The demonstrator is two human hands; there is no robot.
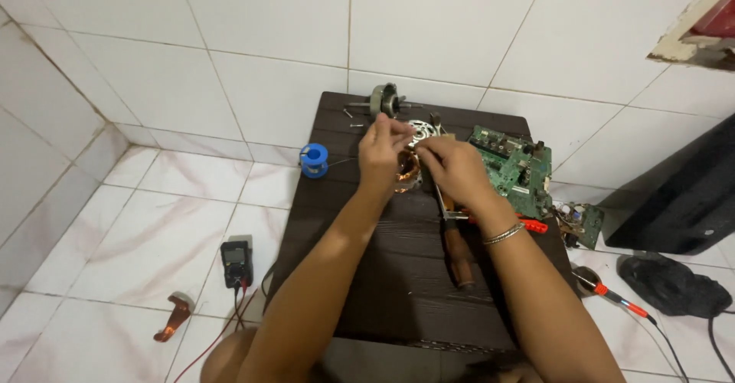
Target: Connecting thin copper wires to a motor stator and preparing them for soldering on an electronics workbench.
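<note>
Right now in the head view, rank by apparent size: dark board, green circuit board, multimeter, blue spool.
1. dark board, by far the largest
2. green circuit board
3. multimeter
4. blue spool
The last two look close, and the multimeter lies nearer the camera, so their order is unsure.

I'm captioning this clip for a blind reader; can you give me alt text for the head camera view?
Two bare hands, left hand and right hand, meet over a copper-wound motor coil on a dark brown wooden board on a white tiled floor. Nearby lie a green circuit board, a blue spool and a black multimeter.
</note>
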